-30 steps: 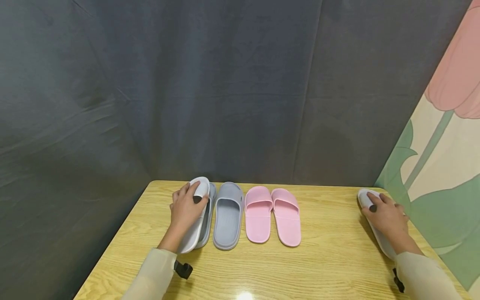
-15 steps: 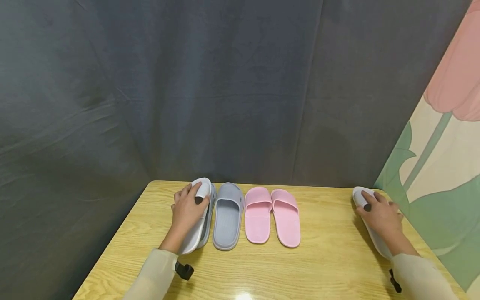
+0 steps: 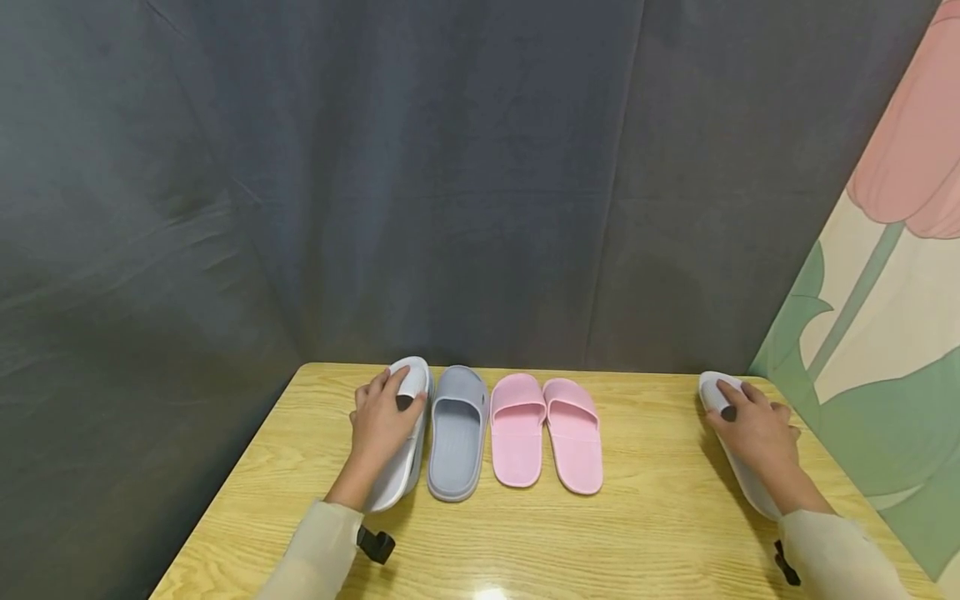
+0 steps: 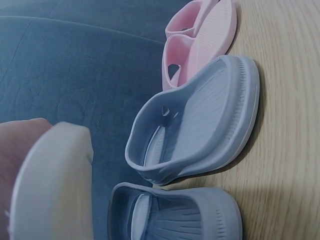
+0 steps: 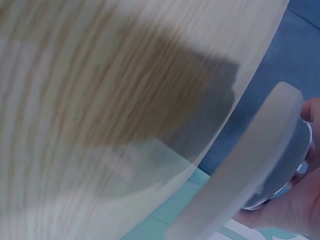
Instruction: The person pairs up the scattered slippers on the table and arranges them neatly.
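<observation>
My left hand grips a white slipper by its strap, thumb on the right side. That slipper overlaps the left grey slipper, which it mostly hides in the head view. At the right end of the table my right hand holds the other white slipper across its strap. In the right wrist view its pale sole is raised over the table, with a shadow below. The second grey slipper lies just right of the left hand.
Two pink slippers lie side by side, right of the grey pair. All rest on a wooden table. A dark curtain hangs behind the table's far edge, and a flower-patterned panel stands along the right.
My left hand and its white slipper have shifted slightly right, covering more of the left grey slipper. My right hand has carried its white slipper a little to the left.
</observation>
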`<state>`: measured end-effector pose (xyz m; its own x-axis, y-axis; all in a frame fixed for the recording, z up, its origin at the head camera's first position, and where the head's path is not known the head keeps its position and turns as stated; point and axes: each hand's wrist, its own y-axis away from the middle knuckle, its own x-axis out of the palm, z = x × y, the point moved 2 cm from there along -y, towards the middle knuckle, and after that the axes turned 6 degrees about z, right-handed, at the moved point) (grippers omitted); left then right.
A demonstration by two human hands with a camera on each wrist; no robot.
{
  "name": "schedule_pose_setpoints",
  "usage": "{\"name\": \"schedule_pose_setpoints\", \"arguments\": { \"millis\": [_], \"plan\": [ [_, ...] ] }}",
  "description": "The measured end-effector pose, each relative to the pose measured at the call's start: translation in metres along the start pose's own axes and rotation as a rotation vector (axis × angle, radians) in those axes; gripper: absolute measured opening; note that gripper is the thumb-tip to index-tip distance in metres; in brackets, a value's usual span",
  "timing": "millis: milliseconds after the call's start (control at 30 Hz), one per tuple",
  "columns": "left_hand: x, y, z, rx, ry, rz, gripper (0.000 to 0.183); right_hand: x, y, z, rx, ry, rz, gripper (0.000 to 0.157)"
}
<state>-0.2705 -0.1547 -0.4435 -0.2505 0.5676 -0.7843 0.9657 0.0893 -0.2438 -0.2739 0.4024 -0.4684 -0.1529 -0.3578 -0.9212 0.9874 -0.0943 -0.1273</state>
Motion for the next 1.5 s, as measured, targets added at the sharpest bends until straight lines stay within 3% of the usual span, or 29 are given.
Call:
{"name": "schedule_pose_setpoints", "arguments": {
  "millis": [1500],
  "plan": [
    [0.012, 0.010, -0.020, 0.028, 0.040, 0.015, 0.062, -0.002, 0.015, 0.031, -0.014, -0.030, -0.013, 0.062]
  ]
}}
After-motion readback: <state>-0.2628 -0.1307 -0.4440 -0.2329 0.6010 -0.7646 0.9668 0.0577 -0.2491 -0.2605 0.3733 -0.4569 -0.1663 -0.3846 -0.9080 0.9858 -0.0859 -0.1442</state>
